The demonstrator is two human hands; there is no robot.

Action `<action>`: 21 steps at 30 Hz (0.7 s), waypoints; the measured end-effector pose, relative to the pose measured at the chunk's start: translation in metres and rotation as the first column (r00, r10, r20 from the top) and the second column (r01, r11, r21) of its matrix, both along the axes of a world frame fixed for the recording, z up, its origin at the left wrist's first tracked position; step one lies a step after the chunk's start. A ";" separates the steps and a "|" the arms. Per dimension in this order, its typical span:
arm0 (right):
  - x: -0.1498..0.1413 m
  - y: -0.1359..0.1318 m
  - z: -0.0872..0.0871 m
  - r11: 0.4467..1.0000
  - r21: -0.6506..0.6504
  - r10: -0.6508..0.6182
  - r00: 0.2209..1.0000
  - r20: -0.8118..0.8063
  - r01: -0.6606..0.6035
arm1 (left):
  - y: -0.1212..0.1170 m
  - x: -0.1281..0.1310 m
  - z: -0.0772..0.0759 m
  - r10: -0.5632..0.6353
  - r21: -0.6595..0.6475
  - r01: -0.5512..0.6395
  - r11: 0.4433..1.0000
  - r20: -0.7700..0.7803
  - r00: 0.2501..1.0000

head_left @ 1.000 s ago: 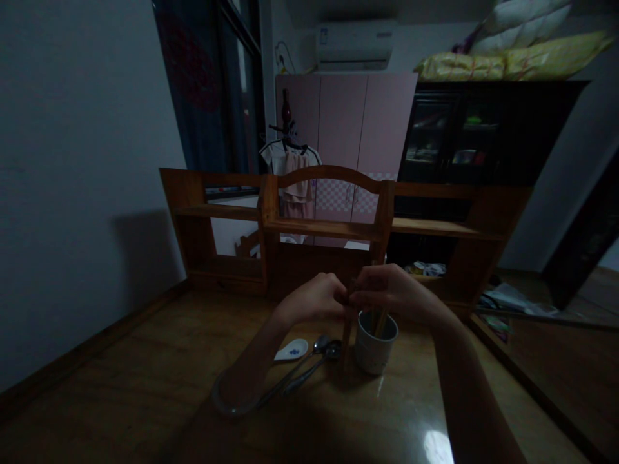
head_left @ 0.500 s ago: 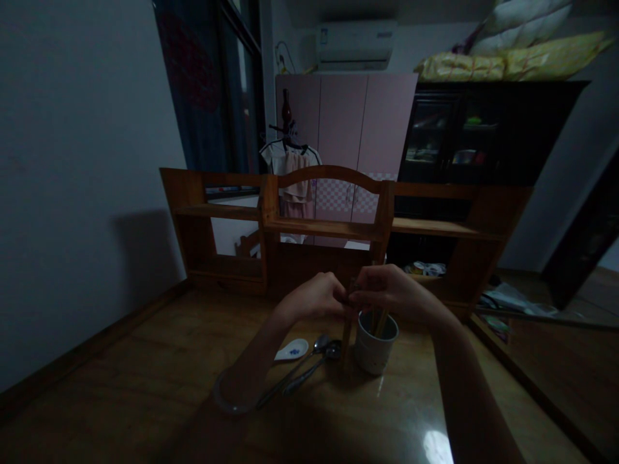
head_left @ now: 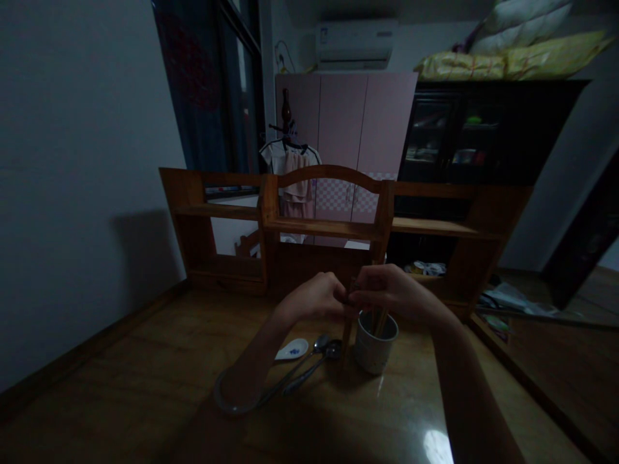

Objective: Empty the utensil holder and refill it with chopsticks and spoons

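Observation:
Both hands meet at the upper part of a pair of upright wooden chopsticks (head_left: 347, 338), whose lower ends reach down close to the table. My left hand (head_left: 316, 298) has its fingers closed round them from the left. From the right, my right hand (head_left: 389, 293) pinches near their top. A pale cup (head_left: 373, 351) stands just right of them, with more chopsticks (head_left: 382, 321) leaning inside. Left of the held chopsticks lie a white ceramic spoon (head_left: 294, 350) with a blue mark and two metal spoons (head_left: 304, 375). My left wrist wears a clear bangle.
The wooden tabletop (head_left: 145, 386) carries a low shelf unit (head_left: 324, 227) along its back edge. A white wall (head_left: 72, 225) borders the left side. Behind stand a pink wardrobe (head_left: 343, 122) and a dark cabinet (head_left: 493, 135).
Both hands stay almost in place around the chopsticks. The chopsticks in the cup and the spoons lie as before.

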State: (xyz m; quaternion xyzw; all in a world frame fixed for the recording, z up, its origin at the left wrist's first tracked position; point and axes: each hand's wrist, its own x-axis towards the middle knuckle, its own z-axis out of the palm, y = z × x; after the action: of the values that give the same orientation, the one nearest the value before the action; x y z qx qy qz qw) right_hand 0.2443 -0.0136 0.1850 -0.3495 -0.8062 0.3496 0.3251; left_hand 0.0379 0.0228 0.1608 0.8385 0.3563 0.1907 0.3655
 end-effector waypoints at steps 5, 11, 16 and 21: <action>0.000 0.000 0.001 1.000 -0.016 0.022 1.000 0.007 -0.022 | -0.001 -0.001 0.001 0.003 0.028 -0.003 1.000 0.004 1.000; 0.001 0.002 0.000 1.000 0.002 -0.012 0.999 0.033 0.012 | -0.001 -0.001 0.000 0.002 0.012 -0.002 1.000 0.002 1.000; 0.001 0.000 0.000 1.000 -0.015 0.018 1.000 0.010 -0.018 | -0.002 0.000 0.002 0.003 0.022 -0.003 1.000 0.004 1.000; 0.000 0.000 0.001 0.999 -0.022 0.027 1.000 0.000 -0.027 | -0.004 0.000 0.002 0.000 0.009 0.000 1.000 0.007 1.000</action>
State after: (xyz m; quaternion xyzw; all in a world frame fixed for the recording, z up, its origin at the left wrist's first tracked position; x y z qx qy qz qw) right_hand 0.2440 -0.0138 0.1863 -0.3422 -0.8069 0.3628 0.3165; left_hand 0.0375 0.0190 0.1633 0.8395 0.3542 0.1952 0.3628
